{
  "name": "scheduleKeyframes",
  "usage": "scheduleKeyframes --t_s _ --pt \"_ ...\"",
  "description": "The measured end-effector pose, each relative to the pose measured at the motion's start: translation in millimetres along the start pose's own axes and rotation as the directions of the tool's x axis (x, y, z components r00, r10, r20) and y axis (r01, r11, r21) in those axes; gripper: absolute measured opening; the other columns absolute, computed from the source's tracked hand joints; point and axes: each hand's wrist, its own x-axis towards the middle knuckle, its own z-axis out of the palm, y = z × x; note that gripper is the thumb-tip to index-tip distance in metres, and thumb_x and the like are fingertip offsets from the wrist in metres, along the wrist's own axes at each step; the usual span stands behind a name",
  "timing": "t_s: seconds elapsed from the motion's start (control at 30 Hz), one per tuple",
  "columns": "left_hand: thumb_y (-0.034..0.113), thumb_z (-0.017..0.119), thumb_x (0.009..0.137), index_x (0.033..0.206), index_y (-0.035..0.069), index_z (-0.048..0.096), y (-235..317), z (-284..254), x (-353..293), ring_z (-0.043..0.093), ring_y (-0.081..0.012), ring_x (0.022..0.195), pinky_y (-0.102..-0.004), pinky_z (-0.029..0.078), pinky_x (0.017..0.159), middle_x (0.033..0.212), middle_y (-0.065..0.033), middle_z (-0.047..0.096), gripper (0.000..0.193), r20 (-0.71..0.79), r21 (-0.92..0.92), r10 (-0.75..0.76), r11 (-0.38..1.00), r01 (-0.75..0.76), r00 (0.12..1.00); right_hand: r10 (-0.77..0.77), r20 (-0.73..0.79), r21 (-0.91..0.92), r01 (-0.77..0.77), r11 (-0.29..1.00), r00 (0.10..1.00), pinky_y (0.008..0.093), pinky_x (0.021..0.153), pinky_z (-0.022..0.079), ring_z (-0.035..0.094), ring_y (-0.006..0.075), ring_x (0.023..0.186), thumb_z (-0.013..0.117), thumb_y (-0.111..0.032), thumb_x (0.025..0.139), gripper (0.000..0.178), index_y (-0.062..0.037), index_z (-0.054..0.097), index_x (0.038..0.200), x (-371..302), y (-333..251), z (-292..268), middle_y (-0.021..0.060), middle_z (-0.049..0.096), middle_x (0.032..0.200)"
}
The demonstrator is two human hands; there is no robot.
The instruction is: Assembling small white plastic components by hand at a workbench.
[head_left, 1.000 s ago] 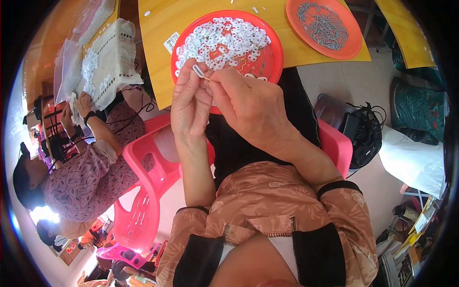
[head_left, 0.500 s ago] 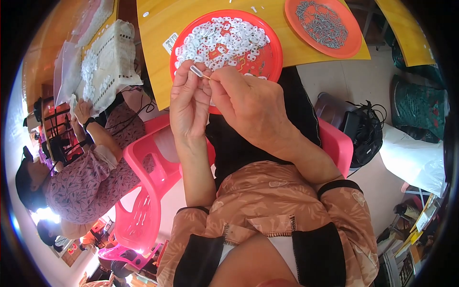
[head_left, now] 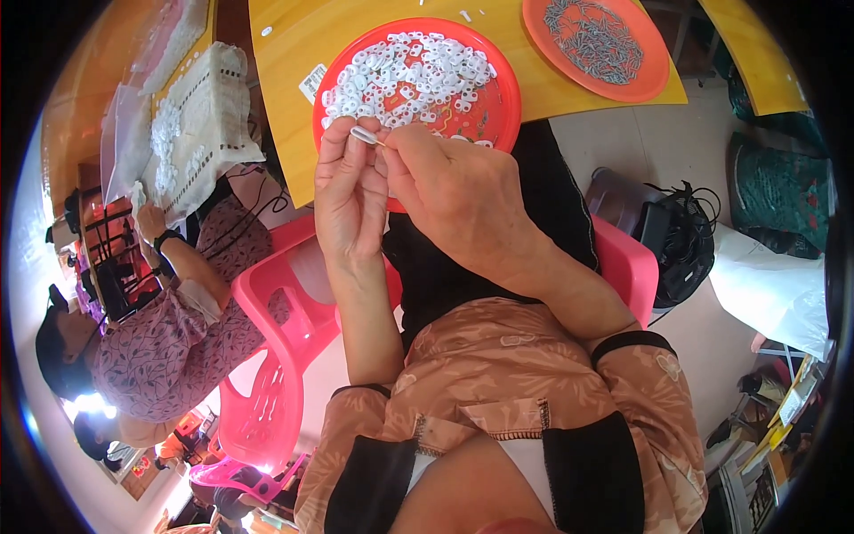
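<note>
L hand (head_left: 350,187) tight on 1 white pc (head_left: 363,134), R hand (head_left: 463,182) tight on thin stick (head_left: 381,143)

Two hands, a left hand (head_left: 351,200) and a right hand (head_left: 467,196), hold one white tag (head_left: 364,135) and one thin orange stick (head_left: 382,143) above one red tray (head_left: 510,84) at the worktop (head_left: 285,111)'s near edge. Its white pieces (head_left: 436,67) are too many to count, as are the grey pins (head_left: 592,44) in one orange dish (head_left: 656,62) toward the near right corner. One paper label (head_left: 313,82) and one white oval (head_left: 267,31) lie by the left edge.
</note>
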Motion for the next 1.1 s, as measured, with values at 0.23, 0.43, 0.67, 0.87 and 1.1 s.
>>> scheduleKeyframes --t_s 0.23,0.43,0.67,0.87,1.1 --pt "0.001 0.051 0.09 0.106 0.001 0.056 0.6 4.1 -0.4 0.059 -0.0182 0.094 -0.0298 0.048 0.086 0.104 -0.0138 0.06 0.016 0.027 0.187 0.078 0.979 -0.082 0.997 0.014 0.02 -0.042 -0.013 0.999 1.0 0.0311 0.043 0.043 0.058 0.0201 0.051 0.062 -0.01 0.082 0.012 -0.0069 0.05 0.079 -0.4 2.8 3.4 0.0057 0.055 0.059" --pt "0.001 0.052 0.09 0.106 0.001 0.056 1.8 3.4 0.2 0.059 -0.0184 0.094 -0.0302 0.048 0.086 0.104 -0.0137 0.06 0.016 0.025 0.156 0.067 0.985 -0.07 0.997 0.03 0.012 -0.02 -0.03 0.999 0.999 0.031 0.043 0.043 0.058 0.0194 0.051 0.062 -0.011 0.083 0.012 -0.0072 0.051 0.081 -0.9 2.8 5.4 0.0058 0.056 0.06" --pt "0.003 0.053 0.09 0.108 0.003 0.058 2.4 -1.3 2.1 0.058 -0.0189 0.097 -0.0319 0.048 0.086 0.105 -0.0117 0.061 0.018 -0.003 0.025 0.004 1.0 -0.004 1.0 0.044 0.012 0.04 -0.044 0.998 0.999 0.0308 0.044 0.042 0.058 0.0189 0.052 0.062 -0.011 0.084 0.009 -0.0077 0.054 0.086 -0.5 1.6 5.1 0.006 0.054 0.059" --pt "0.003 0.053 0.09 0.112 0.003 0.055 2.1 -1.8 2.6 0.058 -0.0184 0.097 -0.0325 0.048 0.086 0.106 -0.0107 0.061 0.022 -0.036 -0.027 -0.052 0.998 0.051 0.998 0.062 0.015 0.077 -0.063 0.995 0.998 0.0323 0.044 0.043 0.059 0.0212 0.052 0.06 -0.011 0.085 0.009 -0.0071 0.053 0.089 -0.5 4.6 7.2 0.0068 0.055 0.059" --pt "0.003 0.055 0.089 0.113 0.002 0.054 -5.2 5.8 6.1 0.059 -0.0163 0.091 -0.0288 0.048 0.083 0.101 -0.0083 0.061 0.023 -0.176 0.041 -0.041 0.998 0.049 0.984 0.159 0.085 0.116 -0.168 0.979 0.984 0.0366 0.047 0.045 0.062 0.0274 0.058 0.056 -0.01 0.088 0.01 -0.0058 0.051 0.094 -6.7 15.3 17.7 0.0105 0.058 0.064"
